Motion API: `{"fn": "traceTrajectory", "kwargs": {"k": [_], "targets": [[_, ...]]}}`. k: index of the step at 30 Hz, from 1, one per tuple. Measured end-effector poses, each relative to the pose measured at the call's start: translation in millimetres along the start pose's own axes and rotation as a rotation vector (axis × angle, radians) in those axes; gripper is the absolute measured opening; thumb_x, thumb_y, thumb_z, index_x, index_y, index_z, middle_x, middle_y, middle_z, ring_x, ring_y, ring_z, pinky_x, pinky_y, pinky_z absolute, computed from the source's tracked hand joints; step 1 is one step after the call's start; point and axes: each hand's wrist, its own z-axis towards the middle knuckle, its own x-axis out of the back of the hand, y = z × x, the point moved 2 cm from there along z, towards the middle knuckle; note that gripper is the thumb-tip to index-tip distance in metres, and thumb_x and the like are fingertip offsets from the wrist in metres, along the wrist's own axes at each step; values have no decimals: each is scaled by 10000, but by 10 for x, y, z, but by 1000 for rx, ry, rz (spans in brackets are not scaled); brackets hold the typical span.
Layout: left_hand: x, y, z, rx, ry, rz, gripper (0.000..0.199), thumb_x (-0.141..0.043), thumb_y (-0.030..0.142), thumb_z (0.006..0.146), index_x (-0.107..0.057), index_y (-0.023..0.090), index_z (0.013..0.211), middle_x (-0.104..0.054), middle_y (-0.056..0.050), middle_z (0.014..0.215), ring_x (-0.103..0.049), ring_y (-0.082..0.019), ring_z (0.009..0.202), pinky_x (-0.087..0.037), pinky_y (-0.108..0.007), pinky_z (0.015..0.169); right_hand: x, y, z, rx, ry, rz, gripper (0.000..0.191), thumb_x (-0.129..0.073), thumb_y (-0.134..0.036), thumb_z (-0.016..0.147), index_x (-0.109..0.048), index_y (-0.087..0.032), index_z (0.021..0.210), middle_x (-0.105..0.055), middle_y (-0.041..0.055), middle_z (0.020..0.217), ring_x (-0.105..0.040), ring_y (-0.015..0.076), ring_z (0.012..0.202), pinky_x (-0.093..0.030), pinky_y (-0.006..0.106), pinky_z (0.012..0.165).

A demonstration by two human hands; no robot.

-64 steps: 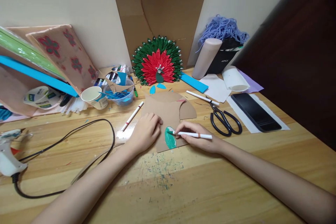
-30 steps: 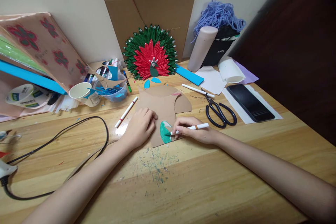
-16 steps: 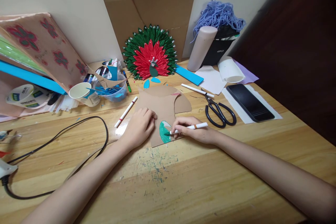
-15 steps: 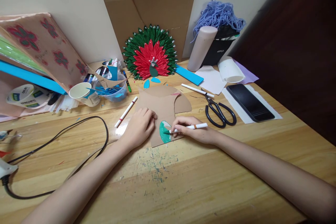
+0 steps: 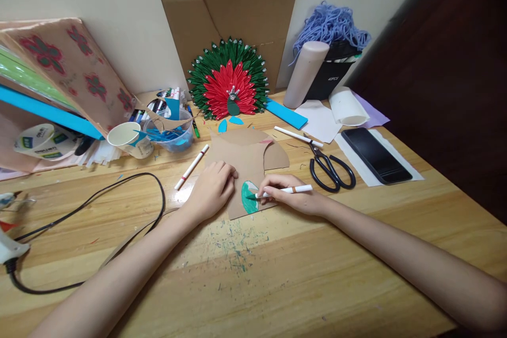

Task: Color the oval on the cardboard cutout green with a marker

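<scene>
My right hand (image 5: 291, 194) pinches a white marker (image 5: 301, 189) with a brown band. Its green tip touches a small oval shape (image 5: 247, 204), mostly coloured green with a white patch at the upper right. The oval lies on a brown cardboard sheet (image 5: 242, 150), near its front edge. My left hand (image 5: 214, 186) rests on the left side of that sheet, its fingers curled in and their tips hidden. Left of the sheet lies a capped white marker (image 5: 191, 167) with a red band. Black-handled scissors (image 5: 331, 170) lie to the right of my right hand.
Behind the sheet stands a green and red paper peacock (image 5: 229, 82). A paper cup (image 5: 129, 140) and a plastic bowl of blue scraps (image 5: 174, 134) are at the left, near a black cable (image 5: 163, 195). At the right are a phone (image 5: 376, 154) and a pale bottle (image 5: 307, 74).
The whole view has shifted slightly. The marker in my right hand has tilted a little, its tip still on the green area. My left hand stays put on the cardboard.
</scene>
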Motion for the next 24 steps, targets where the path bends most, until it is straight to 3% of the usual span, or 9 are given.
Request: {"fn": "traceTrajectory", "kwargs": {"k": [6, 24], "targets": [[-3, 6, -2, 0, 7, -9, 140, -387, 189, 902, -523, 176, 932, -563, -44, 915, -504, -176, 877, -410, -327, 775, -3, 32, 7, 15, -47, 75, 236, -541, -370, 906, -639, -164, 848, -679, 30, 845, -668, 138, 808, -501, 261, 742], [8, 25, -3, -1, 10, -9, 138, -389, 184, 900, -524, 175, 924, -567, -45, 918, -504, -176, 876, -412, -328, 771, -3, 44, 4, -9, -30, 88, 272, -507, -398, 926, -641, -168, 873, -679, 24, 856, -659, 124, 811, -486, 251, 743]]}}
